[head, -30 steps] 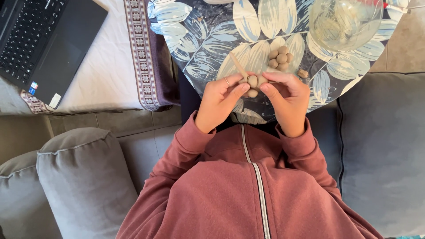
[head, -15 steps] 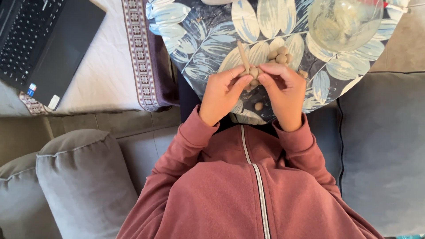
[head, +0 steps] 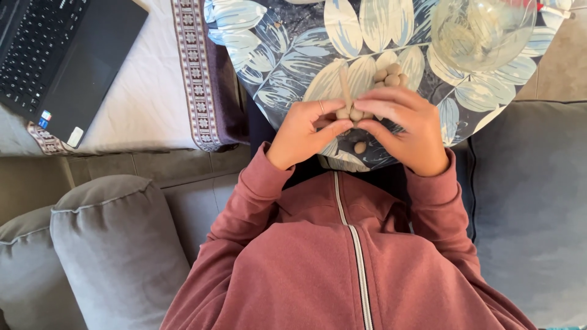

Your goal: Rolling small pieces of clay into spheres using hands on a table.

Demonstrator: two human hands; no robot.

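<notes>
Both hands (head: 361,125) pinch tan beads (head: 356,114) (leaf-print tray (head: 287,55) beneath).

Two small stickers are seen on the palm rest of the open black laptop (head: 67,61) at the upper left, which is set on the white cloth with a patterned border. A small blue square sticker (head: 44,116) is placed near the front left corner, and a pale rectangular sticker (head: 76,136) lies just beside it at the corner edge. No packages, signs or lit screens are shown.
</notes>
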